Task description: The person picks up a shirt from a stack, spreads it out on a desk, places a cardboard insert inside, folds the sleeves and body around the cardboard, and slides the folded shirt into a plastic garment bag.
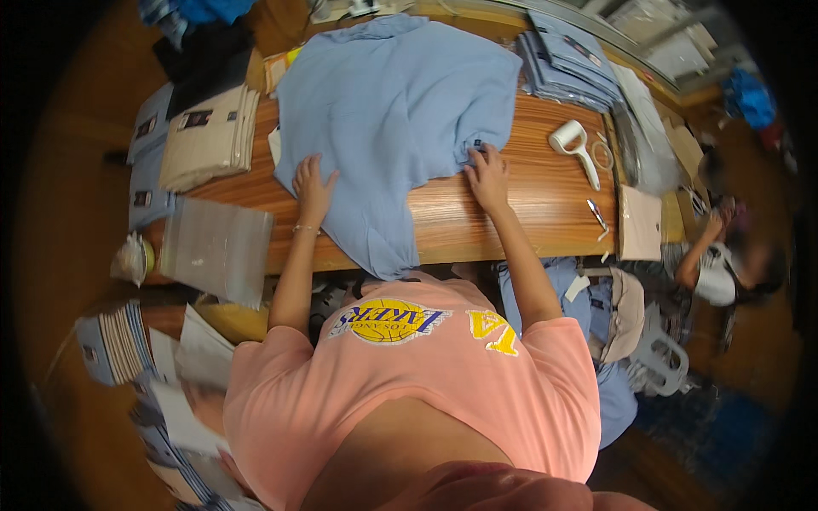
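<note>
A light blue garment (383, 111) lies spread over the wooden table, one end hanging past its near edge toward my body. My left hand (313, 189) rests on the garment's left part, thumb and fingers apart, with a thin bracelet at the wrist. At the garment's right edge, my right hand (488, 179) touches the cloth beside a small dark label (477, 144). Its fingers look extended and apart rather than closed on the fabric. Folds in the cloth gather around that label.
Folded beige garments (209, 140) are stacked at left, above a clear plastic bag (217, 247). Folded blue garments (567, 64) stand at the far right. A white handheld tool (577, 149) and small snips (598, 218) lie on the right. Another person (724, 268) sits farther right.
</note>
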Action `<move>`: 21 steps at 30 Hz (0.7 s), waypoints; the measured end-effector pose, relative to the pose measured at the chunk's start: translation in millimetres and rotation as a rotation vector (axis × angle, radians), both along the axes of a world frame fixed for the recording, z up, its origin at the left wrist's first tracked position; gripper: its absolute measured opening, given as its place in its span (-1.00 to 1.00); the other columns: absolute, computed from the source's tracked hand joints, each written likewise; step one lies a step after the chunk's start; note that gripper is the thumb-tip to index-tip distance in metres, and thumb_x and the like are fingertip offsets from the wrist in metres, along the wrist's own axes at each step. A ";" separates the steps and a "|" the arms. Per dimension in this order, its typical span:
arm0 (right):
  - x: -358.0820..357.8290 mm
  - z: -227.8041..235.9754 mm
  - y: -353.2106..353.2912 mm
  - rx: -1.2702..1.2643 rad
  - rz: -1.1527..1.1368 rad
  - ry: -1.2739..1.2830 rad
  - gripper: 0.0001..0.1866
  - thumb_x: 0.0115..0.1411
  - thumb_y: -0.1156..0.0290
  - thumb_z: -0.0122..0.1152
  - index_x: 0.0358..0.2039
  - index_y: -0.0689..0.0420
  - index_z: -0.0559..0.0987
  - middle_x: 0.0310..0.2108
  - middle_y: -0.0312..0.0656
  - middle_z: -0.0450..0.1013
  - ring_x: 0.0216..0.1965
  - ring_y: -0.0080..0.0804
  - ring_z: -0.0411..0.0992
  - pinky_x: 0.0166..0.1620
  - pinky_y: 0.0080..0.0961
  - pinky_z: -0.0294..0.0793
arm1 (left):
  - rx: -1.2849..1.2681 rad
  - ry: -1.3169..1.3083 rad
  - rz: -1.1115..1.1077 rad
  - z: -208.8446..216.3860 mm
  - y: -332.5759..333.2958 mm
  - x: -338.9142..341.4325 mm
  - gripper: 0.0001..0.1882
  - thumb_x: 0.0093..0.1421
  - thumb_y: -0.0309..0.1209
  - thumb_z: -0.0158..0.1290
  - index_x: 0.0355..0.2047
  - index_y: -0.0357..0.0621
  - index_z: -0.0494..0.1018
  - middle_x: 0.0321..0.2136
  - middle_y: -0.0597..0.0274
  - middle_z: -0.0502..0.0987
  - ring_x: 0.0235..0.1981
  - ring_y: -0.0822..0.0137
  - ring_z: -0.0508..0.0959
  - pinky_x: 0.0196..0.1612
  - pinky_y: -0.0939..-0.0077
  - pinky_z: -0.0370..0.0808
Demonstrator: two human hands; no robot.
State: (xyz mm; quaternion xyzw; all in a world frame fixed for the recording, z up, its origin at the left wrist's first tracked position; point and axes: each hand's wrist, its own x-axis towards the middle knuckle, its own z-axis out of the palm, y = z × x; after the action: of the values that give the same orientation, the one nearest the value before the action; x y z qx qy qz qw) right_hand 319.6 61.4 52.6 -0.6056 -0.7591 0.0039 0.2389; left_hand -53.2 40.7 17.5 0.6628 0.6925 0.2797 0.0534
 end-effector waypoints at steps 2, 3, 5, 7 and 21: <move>18.8 -16.3 4.6 0.014 0.010 -0.086 -0.64 0.11 0.17 0.09 -0.09 0.02 0.46 0.04 -0.07 0.25 0.09 -0.13 0.19 0.05 -0.01 0.12 | -0.029 0.181 0.037 -4.4 -18.2 -0.9 -0.45 0.15 -0.15 -0.01 0.08 -0.15 0.22 0.11 0.01 0.21 0.21 0.03 0.08 0.20 -0.05 -0.04; 32.1 -20.7 2.9 0.013 0.008 -0.074 -0.65 0.12 0.18 0.08 -0.12 0.05 0.47 0.01 -0.08 0.28 0.07 -0.12 0.20 0.04 -0.02 0.13 | -0.031 0.212 0.080 -4.5 -23.2 -4.2 -0.45 0.15 -0.13 -0.02 0.08 -0.15 0.23 0.11 0.01 0.21 0.21 0.02 0.09 0.20 -0.05 -0.04; 59.7 -23.5 -14.4 -0.020 -0.017 -0.053 -0.69 0.12 0.20 0.06 -0.18 0.09 0.48 -0.07 -0.10 0.33 0.02 -0.11 0.23 0.01 -0.06 0.16 | -0.035 0.282 0.151 -0.2 -28.1 -25.4 -0.44 0.15 -0.09 -0.02 0.07 -0.14 0.24 0.11 0.01 0.21 0.20 0.02 0.10 0.20 -0.05 -0.04; 86.4 -25.1 -31.4 -0.090 -0.088 0.067 -0.73 0.11 0.24 0.07 -0.23 0.11 0.50 -0.13 -0.10 0.35 -0.04 -0.10 0.25 -0.02 -0.11 0.18 | -0.018 0.302 0.289 -0.3 -39.4 -37.6 -0.44 0.14 -0.07 -0.02 0.05 -0.13 0.26 0.10 0.01 0.22 0.17 0.01 0.13 0.17 -0.03 0.01; 153.9 -3.1 -91.3 -0.313 -0.293 0.079 -0.65 -0.01 0.36 0.18 -0.17 0.13 0.44 -0.25 0.00 0.37 -0.18 -0.02 0.34 -0.15 -0.19 0.32 | 0.009 -0.247 0.605 -6.4 -78.4 -88.2 -0.74 0.15 -0.33 0.02 -0.47 -0.35 0.44 -0.60 0.09 0.49 -0.56 0.29 0.45 -0.36 0.42 0.39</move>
State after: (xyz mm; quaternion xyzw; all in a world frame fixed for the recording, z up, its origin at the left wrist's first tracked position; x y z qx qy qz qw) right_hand 473.5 -29.9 49.5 -0.7384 -0.6433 0.1105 0.1696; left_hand -141.4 -37.8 11.1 0.3884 0.8450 0.3644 0.0485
